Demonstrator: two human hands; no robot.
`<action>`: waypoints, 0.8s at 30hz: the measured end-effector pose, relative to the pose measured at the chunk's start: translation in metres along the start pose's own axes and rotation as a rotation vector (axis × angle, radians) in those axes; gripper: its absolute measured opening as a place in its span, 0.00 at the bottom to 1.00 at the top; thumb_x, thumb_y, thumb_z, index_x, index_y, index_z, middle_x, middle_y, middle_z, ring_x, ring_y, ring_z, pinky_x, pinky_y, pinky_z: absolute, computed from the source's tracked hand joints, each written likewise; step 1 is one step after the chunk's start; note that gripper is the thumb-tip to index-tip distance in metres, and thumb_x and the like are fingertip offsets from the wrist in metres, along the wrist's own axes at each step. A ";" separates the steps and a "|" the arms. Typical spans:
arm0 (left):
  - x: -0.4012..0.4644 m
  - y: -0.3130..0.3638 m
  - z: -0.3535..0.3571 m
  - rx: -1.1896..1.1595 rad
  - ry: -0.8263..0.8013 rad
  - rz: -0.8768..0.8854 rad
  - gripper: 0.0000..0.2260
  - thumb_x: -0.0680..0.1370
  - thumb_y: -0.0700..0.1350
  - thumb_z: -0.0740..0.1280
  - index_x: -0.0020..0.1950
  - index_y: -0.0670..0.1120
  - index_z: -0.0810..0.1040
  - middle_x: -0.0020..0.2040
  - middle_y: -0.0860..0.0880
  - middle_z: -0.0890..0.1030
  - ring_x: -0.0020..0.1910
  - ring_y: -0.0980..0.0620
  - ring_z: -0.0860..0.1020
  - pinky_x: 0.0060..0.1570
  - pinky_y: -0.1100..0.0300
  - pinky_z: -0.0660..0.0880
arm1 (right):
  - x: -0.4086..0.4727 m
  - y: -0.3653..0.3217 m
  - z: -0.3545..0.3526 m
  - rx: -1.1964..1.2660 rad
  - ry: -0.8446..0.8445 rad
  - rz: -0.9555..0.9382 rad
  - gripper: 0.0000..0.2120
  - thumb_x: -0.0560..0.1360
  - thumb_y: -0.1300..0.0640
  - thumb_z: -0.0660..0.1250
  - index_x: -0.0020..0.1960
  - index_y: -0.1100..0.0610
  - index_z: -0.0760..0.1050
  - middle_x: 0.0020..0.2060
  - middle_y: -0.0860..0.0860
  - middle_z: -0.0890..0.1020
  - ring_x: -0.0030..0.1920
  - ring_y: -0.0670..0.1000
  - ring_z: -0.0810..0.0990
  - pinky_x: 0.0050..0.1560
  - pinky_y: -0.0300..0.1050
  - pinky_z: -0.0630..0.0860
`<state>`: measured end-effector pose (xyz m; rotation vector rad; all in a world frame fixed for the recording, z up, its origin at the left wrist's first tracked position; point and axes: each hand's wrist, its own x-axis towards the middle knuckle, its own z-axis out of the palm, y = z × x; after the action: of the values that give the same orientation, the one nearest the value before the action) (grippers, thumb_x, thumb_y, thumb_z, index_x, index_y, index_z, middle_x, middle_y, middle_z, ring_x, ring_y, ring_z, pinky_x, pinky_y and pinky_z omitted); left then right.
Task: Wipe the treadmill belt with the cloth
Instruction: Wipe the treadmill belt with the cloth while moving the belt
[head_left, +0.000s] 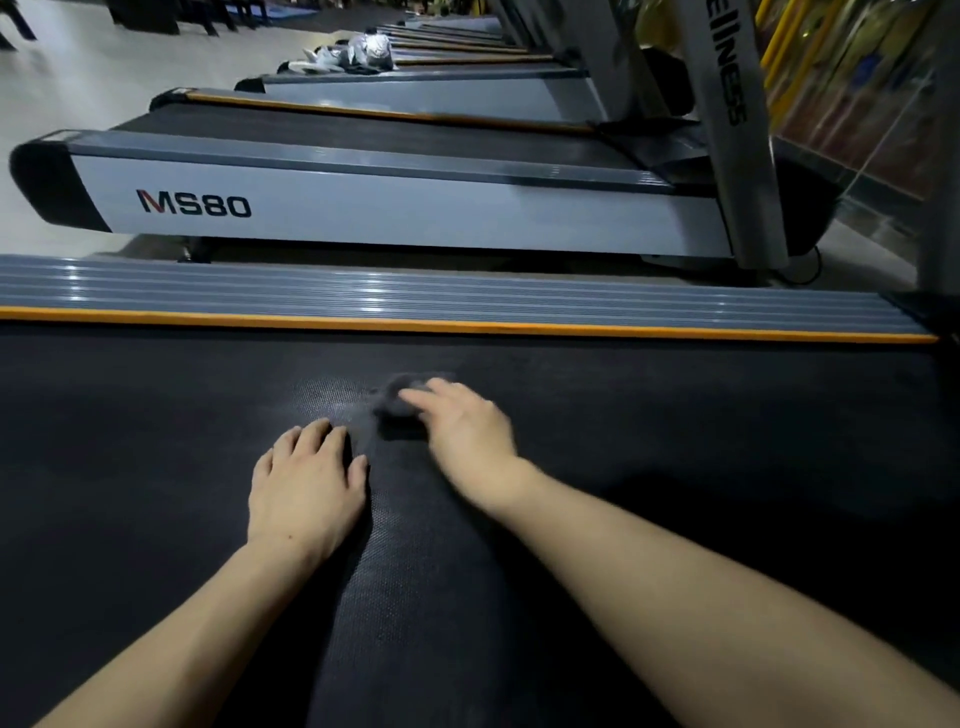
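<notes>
Two bare hands are down on the black treadmill belt (675, 415), whose surface shows a fine dotted weave where the light catches it between the forearms. The left hand (304, 483) lies flat, palm down, fingers together and spread on the belt, gripping nothing. The right hand (467, 428) is blurred; its fingers reach forward over a small dark cloth (402, 402) and press on it, though whether they curl around the fabric or merely rest on top cannot be told. The cloth is a crumpled, dark grey wad, almost the same shade as the belt, its edges smeared and soft in the blur; it lies near the middle of the belt, just beyond and to the right of the left hand's fingertips, partly under the right hand's fingers. A paler, slightly shiny patch of belt shows just to the left of the cloth. Along the belt's far edge runs an orange strip (467, 326), and beyond that a ribbed grey side rail (415, 296). Past the rail stands a neighbouring treadmill (415, 213) with a pale side panel marked MS80, and more machines line up behind it.
</notes>
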<state>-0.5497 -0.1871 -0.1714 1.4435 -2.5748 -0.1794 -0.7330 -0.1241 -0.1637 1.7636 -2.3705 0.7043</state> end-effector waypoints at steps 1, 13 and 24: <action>-0.003 -0.001 -0.001 0.004 -0.002 0.001 0.19 0.81 0.58 0.56 0.68 0.53 0.74 0.75 0.52 0.69 0.74 0.46 0.63 0.71 0.47 0.63 | -0.008 0.026 -0.013 -0.056 -0.001 0.048 0.18 0.78 0.54 0.64 0.66 0.41 0.74 0.64 0.44 0.77 0.64 0.51 0.75 0.60 0.46 0.74; -0.012 -0.014 -0.002 -0.023 0.019 0.028 0.19 0.80 0.58 0.57 0.67 0.51 0.74 0.73 0.51 0.72 0.74 0.46 0.65 0.71 0.46 0.64 | -0.019 -0.028 -0.005 -0.059 0.069 0.268 0.16 0.79 0.55 0.61 0.64 0.42 0.76 0.60 0.47 0.78 0.59 0.55 0.77 0.54 0.49 0.75; -0.026 -0.023 -0.007 0.028 -0.046 0.009 0.22 0.80 0.63 0.53 0.71 0.57 0.69 0.77 0.52 0.66 0.77 0.46 0.59 0.73 0.44 0.60 | -0.070 0.099 -0.061 -0.130 0.079 0.397 0.16 0.79 0.50 0.64 0.66 0.38 0.75 0.67 0.44 0.76 0.65 0.51 0.76 0.59 0.48 0.75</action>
<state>-0.5161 -0.1771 -0.1715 1.4531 -2.6304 -0.1786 -0.8138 -0.0147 -0.1641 1.2036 -2.6693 0.6285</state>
